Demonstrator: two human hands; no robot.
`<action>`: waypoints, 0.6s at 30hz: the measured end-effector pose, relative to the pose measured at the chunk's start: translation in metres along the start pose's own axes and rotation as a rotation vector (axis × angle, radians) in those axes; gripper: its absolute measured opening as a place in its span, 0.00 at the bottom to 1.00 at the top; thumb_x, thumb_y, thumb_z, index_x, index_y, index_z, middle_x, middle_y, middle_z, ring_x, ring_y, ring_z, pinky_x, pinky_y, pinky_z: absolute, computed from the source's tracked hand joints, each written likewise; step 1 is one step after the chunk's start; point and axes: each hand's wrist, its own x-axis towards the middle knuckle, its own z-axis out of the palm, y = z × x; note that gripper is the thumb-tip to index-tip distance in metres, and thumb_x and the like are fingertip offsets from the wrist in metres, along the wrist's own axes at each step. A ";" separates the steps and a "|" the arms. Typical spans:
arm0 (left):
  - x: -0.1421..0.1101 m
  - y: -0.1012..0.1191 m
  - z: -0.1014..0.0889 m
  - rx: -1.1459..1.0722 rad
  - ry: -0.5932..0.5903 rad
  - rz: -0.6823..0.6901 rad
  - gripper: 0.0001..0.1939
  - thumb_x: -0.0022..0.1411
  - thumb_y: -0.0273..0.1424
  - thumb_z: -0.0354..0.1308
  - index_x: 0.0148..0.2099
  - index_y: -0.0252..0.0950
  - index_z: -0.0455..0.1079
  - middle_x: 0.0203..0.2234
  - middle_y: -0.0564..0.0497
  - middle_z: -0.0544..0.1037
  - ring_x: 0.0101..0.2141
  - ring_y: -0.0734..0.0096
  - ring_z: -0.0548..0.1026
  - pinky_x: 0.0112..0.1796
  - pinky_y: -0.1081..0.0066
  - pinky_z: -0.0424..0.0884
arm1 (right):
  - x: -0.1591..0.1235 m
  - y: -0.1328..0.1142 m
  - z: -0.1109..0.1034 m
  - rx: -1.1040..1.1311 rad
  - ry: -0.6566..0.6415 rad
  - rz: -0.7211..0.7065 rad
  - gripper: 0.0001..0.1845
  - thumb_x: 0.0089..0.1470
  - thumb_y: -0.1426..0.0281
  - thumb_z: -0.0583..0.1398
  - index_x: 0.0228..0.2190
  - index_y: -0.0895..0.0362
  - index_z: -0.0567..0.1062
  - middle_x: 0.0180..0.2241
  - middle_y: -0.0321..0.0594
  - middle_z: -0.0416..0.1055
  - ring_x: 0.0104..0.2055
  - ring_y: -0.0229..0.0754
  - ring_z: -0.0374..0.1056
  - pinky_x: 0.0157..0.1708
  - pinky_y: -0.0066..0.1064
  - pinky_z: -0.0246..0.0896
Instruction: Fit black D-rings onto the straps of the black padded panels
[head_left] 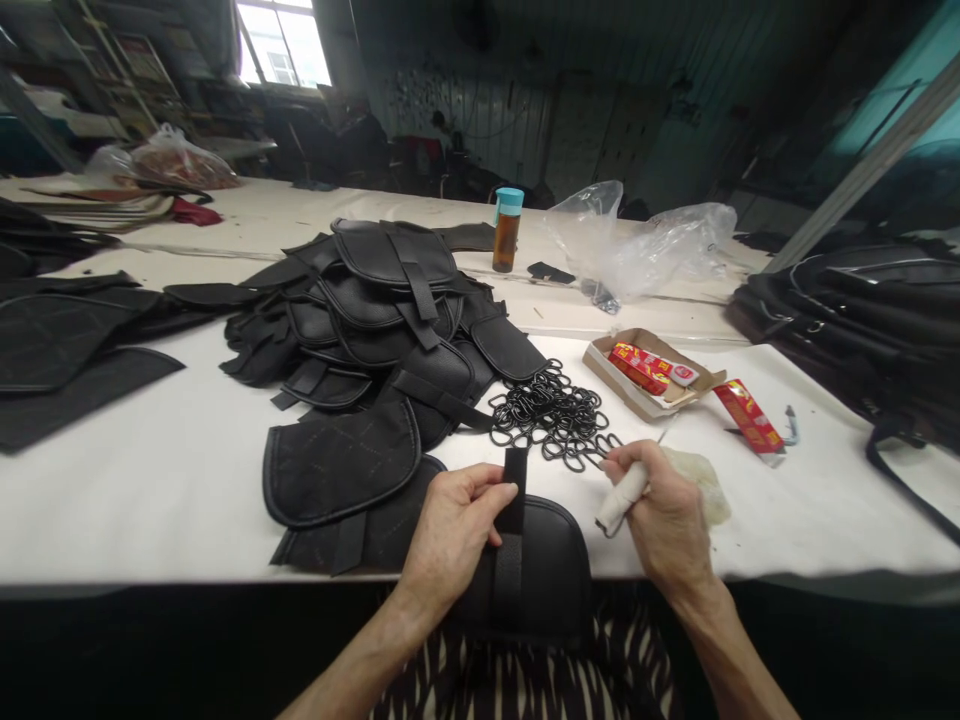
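Note:
My left hand (459,515) pinches the upper end of a black strap (514,500) between thumb and fingers. That strap runs down the front of a rounded black flap (555,565), which lies at the table's near edge, partly over my lap. My right hand (667,510) is closed around a tool with a white-wrapped handle (622,497); the tool's kind I cannot make out. Its thumb and fingertips also reach a ring at the near right end of a heap of black metal rings (551,410). Left of my hands lies a big pile of similar black flaps (375,330).
An open cardboard box (637,400) holds red and yellow packets, and another red packet (752,420) lies beside it. Farther back stand a brown bottle (508,232) with a blue lid and clear plastic bags (660,245). A black bag (870,320) lies at right.

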 end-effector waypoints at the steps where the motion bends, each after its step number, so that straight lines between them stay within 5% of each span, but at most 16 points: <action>1: 0.000 0.000 0.000 0.003 -0.006 0.001 0.10 0.54 0.33 0.53 0.23 0.34 0.65 0.15 0.59 0.62 0.15 0.78 0.63 0.21 0.76 0.57 | 0.001 -0.002 -0.004 0.010 0.037 -0.003 0.04 0.55 0.68 0.57 0.29 0.55 0.68 0.24 0.34 0.70 0.24 0.37 0.64 0.25 0.26 0.56; 5: -0.002 0.000 0.002 0.041 -0.022 0.011 0.11 0.55 0.33 0.51 0.22 0.35 0.64 0.14 0.59 0.61 0.15 0.78 0.64 0.21 0.76 0.58 | 0.002 -0.021 -0.012 0.097 0.090 -0.074 0.05 0.54 0.67 0.58 0.29 0.54 0.67 0.28 0.35 0.73 0.27 0.37 0.67 0.26 0.26 0.59; 10: -0.006 -0.001 0.004 0.051 -0.042 0.033 0.11 0.56 0.32 0.50 0.23 0.34 0.64 0.15 0.58 0.61 0.16 0.77 0.64 0.20 0.77 0.58 | -0.007 -0.046 0.007 0.101 0.053 -0.322 0.05 0.56 0.76 0.54 0.32 0.56 0.68 0.28 0.37 0.72 0.24 0.36 0.66 0.25 0.26 0.59; 18: -0.007 -0.007 0.004 0.044 -0.083 0.061 0.11 0.56 0.31 0.49 0.22 0.36 0.62 0.14 0.58 0.60 0.15 0.76 0.63 0.19 0.77 0.59 | -0.004 -0.048 0.017 0.053 0.081 -0.634 0.10 0.55 0.82 0.51 0.30 0.58 0.68 0.26 0.41 0.70 0.27 0.40 0.66 0.27 0.29 0.60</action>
